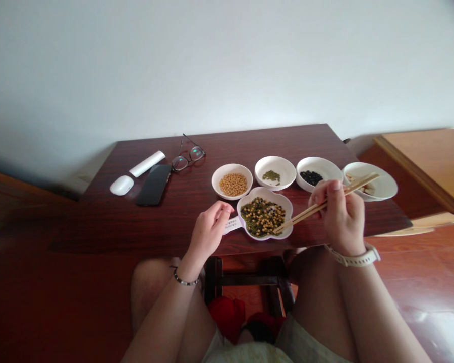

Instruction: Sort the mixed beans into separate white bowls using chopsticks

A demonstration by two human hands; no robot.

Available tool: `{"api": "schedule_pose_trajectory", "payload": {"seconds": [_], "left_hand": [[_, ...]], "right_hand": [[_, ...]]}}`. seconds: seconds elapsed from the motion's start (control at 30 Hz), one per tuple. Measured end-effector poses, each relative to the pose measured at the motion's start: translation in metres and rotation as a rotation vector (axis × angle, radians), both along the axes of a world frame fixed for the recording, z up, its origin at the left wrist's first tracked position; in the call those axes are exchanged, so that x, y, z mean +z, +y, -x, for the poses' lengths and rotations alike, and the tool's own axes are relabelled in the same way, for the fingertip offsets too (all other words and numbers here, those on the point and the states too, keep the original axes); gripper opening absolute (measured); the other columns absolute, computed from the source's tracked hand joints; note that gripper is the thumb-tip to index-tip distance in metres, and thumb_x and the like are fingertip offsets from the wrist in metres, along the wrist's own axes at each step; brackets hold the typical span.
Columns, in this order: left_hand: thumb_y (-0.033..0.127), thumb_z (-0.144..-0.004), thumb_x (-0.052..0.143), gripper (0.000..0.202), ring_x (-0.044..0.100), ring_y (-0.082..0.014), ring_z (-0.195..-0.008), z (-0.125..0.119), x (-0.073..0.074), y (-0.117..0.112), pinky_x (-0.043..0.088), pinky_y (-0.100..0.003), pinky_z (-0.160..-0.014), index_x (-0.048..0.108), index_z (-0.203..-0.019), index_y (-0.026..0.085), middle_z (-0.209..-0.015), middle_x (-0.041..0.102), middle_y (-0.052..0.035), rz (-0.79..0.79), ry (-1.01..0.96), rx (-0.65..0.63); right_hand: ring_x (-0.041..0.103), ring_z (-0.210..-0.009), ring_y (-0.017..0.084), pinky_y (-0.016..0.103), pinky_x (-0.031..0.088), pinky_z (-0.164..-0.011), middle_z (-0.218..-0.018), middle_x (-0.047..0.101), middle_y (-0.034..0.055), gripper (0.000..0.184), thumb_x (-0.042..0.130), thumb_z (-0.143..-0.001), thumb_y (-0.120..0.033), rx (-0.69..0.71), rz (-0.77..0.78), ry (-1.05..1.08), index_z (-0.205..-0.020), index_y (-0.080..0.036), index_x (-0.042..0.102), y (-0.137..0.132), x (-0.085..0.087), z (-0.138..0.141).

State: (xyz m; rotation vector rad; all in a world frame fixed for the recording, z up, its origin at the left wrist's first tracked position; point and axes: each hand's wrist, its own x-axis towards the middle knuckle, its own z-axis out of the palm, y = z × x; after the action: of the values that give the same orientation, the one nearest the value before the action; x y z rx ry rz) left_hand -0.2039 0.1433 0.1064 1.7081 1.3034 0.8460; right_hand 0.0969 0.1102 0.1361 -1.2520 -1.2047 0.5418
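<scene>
Two chopsticks point(306, 214) are clamped between the fingers of the right hand point(344, 217), tips among mixed beans point(263, 217) in the dish point(283, 202). The left hand point(208, 232) meets the dish's handle point(234, 224); whether its fingers grip, I cannot tell. Four bowls point(286, 171) stand beyond on the bench point(189, 196).

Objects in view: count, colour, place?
Dish: 1, white, near edge
Bowls: 4, white, beyond dish
Beans: many; yellow, green, black; dish, bowls
Pale pieces: several, rightmost bowl
Chopsticks: 2, tan, tips in dish
Phone: 1, black, left
Mouse: 1, white, left
Bar: 1, white, left
Glasses: 1, dark, left
Table: 1, maroon, centre
Furniture: 1, brown, right
Frame: 1, dark, below
Red shapes: 2, below
Bracelet: 1, dark, left wrist
Watch: 1, pale, right wrist
Left hand: 1, at handle
Right hand: 1, holding chopsticks
Legs: 2, below
</scene>
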Motion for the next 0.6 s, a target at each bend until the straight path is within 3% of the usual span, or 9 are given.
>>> {"api": "schedule_pose_trajectory", "payload": {"seconds": [0.23, 0.47, 0.6], "left_hand": [[0.053, -0.115, 0.055, 0.04, 0.072, -0.0203, -0.08, -0.001, 0.0011, 0.0003, 0.045, -0.026, -0.064, 0.075, -0.103, 0.021, -0.097, 0.082, -0.0059, 0.006, 0.005, -0.002], [0.054, -0.115, 0.054, 0.041, 0.071, -0.0207, -0.078, -0.0001, -0.0005, 0.0006, 0.043, -0.026, -0.062, 0.075, -0.103, 0.021, -0.09, 0.08, -0.0051, -0.004, 0.018, -0.005], [0.052, -0.115, 0.054, 0.04, 0.07, -0.02, -0.076, -0.0011, 0.0008, 0.0004, 0.044, -0.026, -0.063, 0.075, -0.103, 0.021, -0.09, 0.079, -0.0049, -0.01, 0.014, 0.001]], "right_hand": [[0.061, -0.058, 0.018, 0.032, 0.046, -0.056, -0.066, 0.066, 0.0019, 0.052, 0.057, -0.115, -0.063, 0.204, 0.115, -0.108, -0.082, -0.024, 0.068, -0.0019, -0.001, -0.0022], [0.059, -0.055, 0.017, 0.031, 0.047, -0.054, -0.066, 0.065, 0.002, 0.053, 0.054, -0.116, -0.06, 0.129, 0.026, -0.043, -0.081, -0.024, 0.069, -0.003, 0.0067, 0.0003], [0.062, -0.055, 0.017, 0.031, 0.05, -0.053, -0.069, 0.068, 0.0029, 0.049, 0.061, -0.115, -0.057, 0.225, 0.009, -0.029, -0.081, -0.023, 0.071, -0.0034, 0.0077, -0.0002]]}}
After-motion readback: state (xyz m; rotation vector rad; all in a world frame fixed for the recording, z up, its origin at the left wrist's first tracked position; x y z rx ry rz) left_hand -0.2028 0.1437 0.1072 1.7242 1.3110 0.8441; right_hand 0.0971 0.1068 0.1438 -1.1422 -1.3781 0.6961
